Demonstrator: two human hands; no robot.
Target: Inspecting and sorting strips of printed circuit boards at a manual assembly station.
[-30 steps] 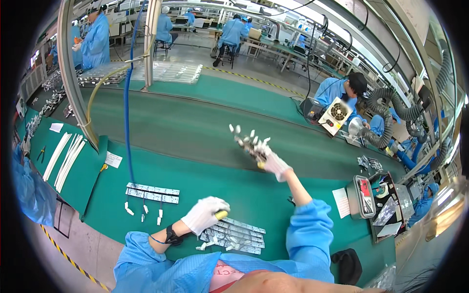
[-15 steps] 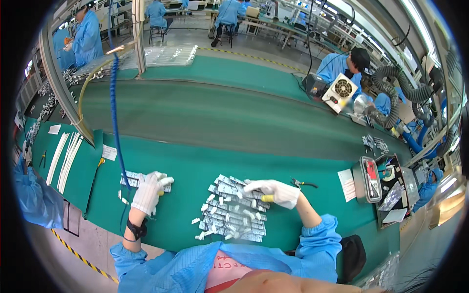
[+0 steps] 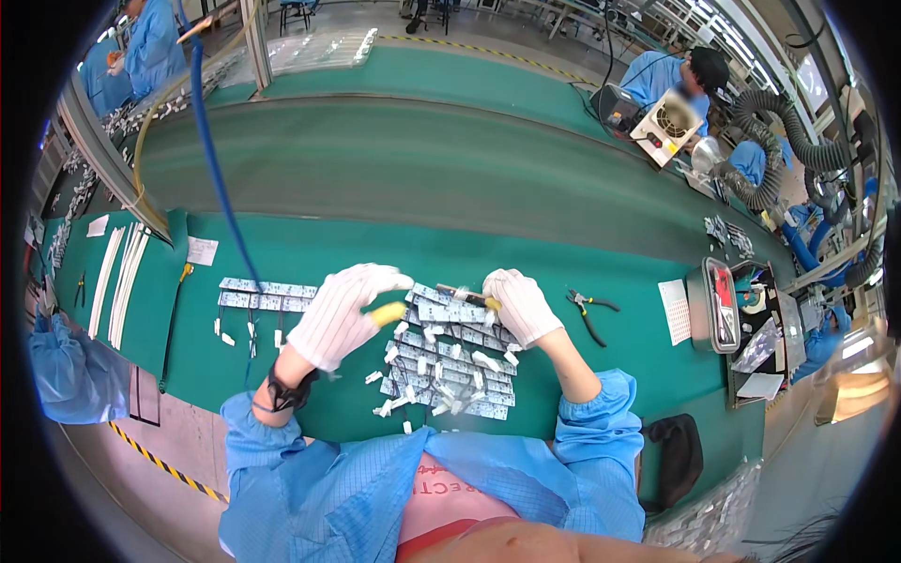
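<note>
My left hand [image 3: 343, 314], in a white glove with a yellow thumb cover, is empty. Its fingers and thumb stand apart at the upper left of a pile of circuit board strips [image 3: 446, 371]. White connectors on short dark wires lie across the pile. At the pile's top right, my right hand [image 3: 519, 305], gloved the same way, pinches the end of one thin circuit board strip [image 3: 457, 292], which looks tilted. Left of my left hand, two rows of strips [image 3: 267, 294] lie side by side with connectors hanging toward me. A black band [image 3: 289, 389] circles my left wrist.
Cutting pliers [image 3: 591, 314] lie right of my right hand. Farther right are a printed sheet [image 3: 674, 312] and a tool box [image 3: 710, 310]. A blue coiled hose [image 3: 208, 141] hangs at left, near white strips [image 3: 129, 281]. A co-worker [image 3: 690, 75] sits across the belt [image 3: 394, 169].
My left hand has left the strips at left and come right to the pile. My right hand now grips a strip. The view has tilted down.
</note>
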